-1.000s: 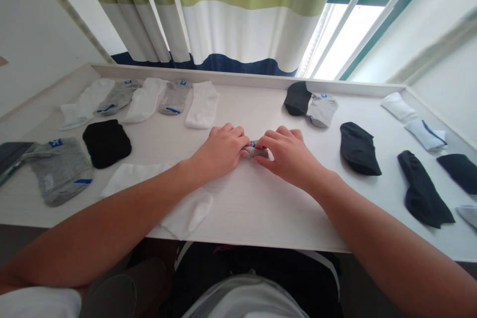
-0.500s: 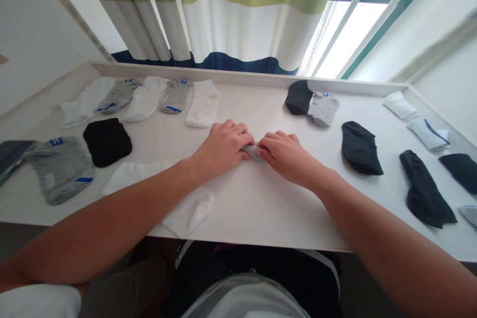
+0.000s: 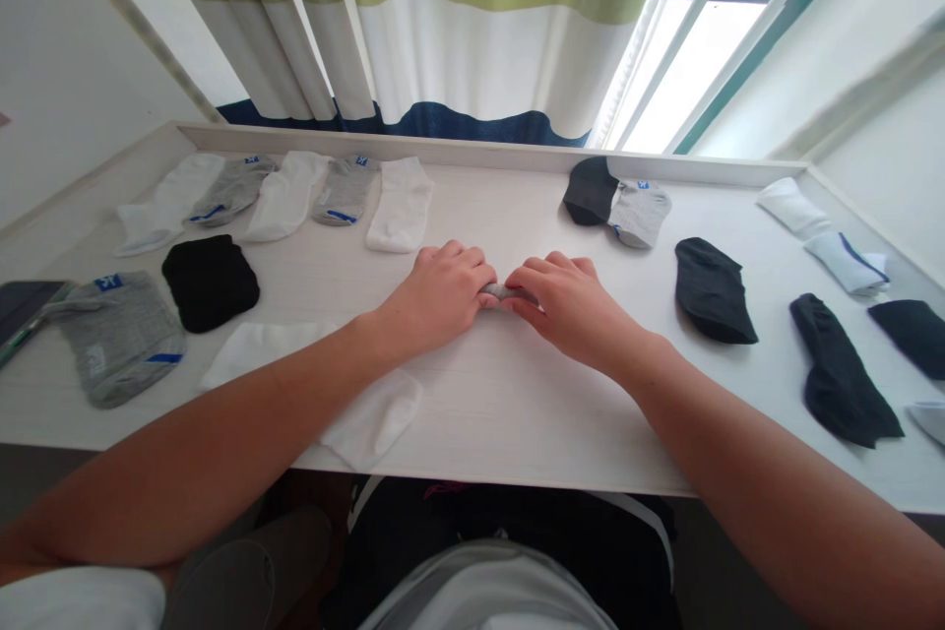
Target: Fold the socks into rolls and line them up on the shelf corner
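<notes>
A small grey sock, bunched into a narrow roll, lies at the middle of the white table. My left hand is closed on its left end, the fingers curled over the top. At the other end my right hand grips it between thumb and fingers. Only a short strip of grey fabric shows between the hands; the rest is hidden under the fingers. Beneath my left forearm a white sock lies flat, partly covered by the arm.
Along the back left lie white and grey socks, with a folded black sock and a grey sock nearer. A phone sits at the left edge. Dark socks and white ones are on the right. A raised rim borders the back.
The grey sock looks more tightly rolled and thinner between my hands. My right fingers have shifted slightly on it; the other socks stay where they were.
</notes>
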`<state>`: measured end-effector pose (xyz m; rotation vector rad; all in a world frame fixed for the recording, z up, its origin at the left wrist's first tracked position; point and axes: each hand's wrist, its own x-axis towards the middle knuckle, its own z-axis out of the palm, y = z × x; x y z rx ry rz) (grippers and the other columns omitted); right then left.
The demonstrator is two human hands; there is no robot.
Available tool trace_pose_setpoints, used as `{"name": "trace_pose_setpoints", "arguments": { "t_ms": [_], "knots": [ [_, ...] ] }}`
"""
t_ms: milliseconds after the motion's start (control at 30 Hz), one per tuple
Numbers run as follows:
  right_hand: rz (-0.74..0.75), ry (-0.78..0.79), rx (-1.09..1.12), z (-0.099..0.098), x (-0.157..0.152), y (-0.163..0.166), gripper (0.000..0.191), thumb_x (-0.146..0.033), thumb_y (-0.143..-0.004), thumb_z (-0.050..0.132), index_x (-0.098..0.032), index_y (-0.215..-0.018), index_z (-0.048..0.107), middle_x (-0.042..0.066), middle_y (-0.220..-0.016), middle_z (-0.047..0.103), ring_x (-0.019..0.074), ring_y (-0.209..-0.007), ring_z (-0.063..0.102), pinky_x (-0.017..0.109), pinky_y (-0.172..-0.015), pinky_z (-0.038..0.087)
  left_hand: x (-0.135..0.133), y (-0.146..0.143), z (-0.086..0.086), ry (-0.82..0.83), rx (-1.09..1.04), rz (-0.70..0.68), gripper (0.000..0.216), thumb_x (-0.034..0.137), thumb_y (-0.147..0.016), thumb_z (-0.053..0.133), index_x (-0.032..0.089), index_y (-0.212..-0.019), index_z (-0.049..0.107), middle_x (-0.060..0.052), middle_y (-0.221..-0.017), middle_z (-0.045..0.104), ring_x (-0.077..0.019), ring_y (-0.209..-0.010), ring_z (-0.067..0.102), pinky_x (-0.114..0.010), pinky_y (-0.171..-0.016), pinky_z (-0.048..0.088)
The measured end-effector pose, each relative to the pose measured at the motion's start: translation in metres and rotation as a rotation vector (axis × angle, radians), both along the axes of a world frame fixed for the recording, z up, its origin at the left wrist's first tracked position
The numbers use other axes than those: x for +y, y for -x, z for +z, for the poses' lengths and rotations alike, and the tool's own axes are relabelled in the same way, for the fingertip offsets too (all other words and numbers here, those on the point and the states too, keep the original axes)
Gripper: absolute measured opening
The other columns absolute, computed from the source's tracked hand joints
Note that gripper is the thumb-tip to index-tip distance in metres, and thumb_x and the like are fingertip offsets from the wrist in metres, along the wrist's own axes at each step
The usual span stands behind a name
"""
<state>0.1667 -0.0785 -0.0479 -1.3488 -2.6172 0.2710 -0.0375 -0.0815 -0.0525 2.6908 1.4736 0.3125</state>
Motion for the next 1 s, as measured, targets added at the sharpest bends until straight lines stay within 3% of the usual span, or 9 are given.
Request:
{"name": "trace_pose_setpoints", "arguments": {
  "t_ms": [167,400,600,767,900,1000],
  "knots": [
    [0.005,0.027,0.014,-0.0044,0.0018,0.0001,0.022,-0.030,-0.106,0.052,-0.023,-0.105,0.073,0.009,-0.108,0.072,0.0259,-0.098,0.055,0.040,-0.085,0.033,-0.0006,0.0013,-0.0003,0.076,0.007,0.014,0.025,0.032,-0.104,0.049,0.018,-0.099,0.069,-0.010,-0.109,0.070,-0.0274,-0.104,0.058,-0.042,-0.089,0.042],
    [0.095,0.086,0.069,-0.0034,0.0022,-0.0025,0.024,-0.023,-0.105,0.050,-0.025,-0.106,0.074,0.008,-0.118,0.072,0.0256,-0.101,0.055,0.041,-0.087,0.033,-0.0013,0.0059,0.0027,0.260,-0.122,0.029,0.046,0.056,-0.096,0.056,0.021,-0.124,0.067,-0.010,-0.121,0.068,-0.0317,-0.116,0.059,-0.048,-0.098,0.043],
    [0.132,0.101,0.106,-0.0038,0.0021,-0.0036,0.024,-0.023,-0.103,0.052,-0.028,-0.110,0.075,0.008,-0.118,0.072,0.0270,-0.104,0.055,0.043,-0.089,0.034,-0.0009,0.0037,0.0038,0.345,-0.151,0.054,0.040,0.054,-0.087,0.063,0.021,-0.109,0.072,-0.009,-0.110,0.072,-0.0307,-0.108,0.063,-0.042,-0.092,0.048],
    [0.112,0.140,0.149,-0.0040,0.0004,-0.0022,0.019,-0.025,-0.101,0.055,-0.026,-0.109,0.072,0.008,-0.114,0.072,0.0267,-0.104,0.055,0.043,-0.091,0.035,-0.0010,0.0063,0.0031,0.413,-0.187,0.085,0.039,0.055,-0.086,0.065,0.021,-0.105,0.071,-0.008,-0.112,0.073,-0.0293,-0.107,0.064,-0.040,-0.089,0.049],
    [0.105,0.192,0.215,-0.0052,-0.0003,-0.0020,0.012,-0.030,-0.097,0.061,-0.025,-0.107,0.064,0.005,-0.100,0.072,0.0260,-0.103,0.056,0.044,-0.095,0.035,-0.0025,0.0048,0.0047,0.376,-0.213,0.071,0.035,0.052,-0.086,0.067,0.022,-0.102,0.068,-0.008,-0.113,0.071,-0.0306,-0.113,0.061,-0.043,-0.093,0.048],
    [0.072,0.222,0.312,-0.0062,0.0009,-0.0035,0.013,-0.030,-0.094,0.064,-0.025,-0.105,0.059,0.002,-0.097,0.072,0.0232,-0.097,0.058,0.042,-0.094,0.038,-0.0048,0.0019,0.0084,0.347,-0.282,0.097,0.029,0.046,-0.085,0.068,0.022,-0.102,0.067,-0.006,-0.108,0.071,-0.0281,-0.105,0.063,-0.043,-0.092,0.047]
  ]
}}
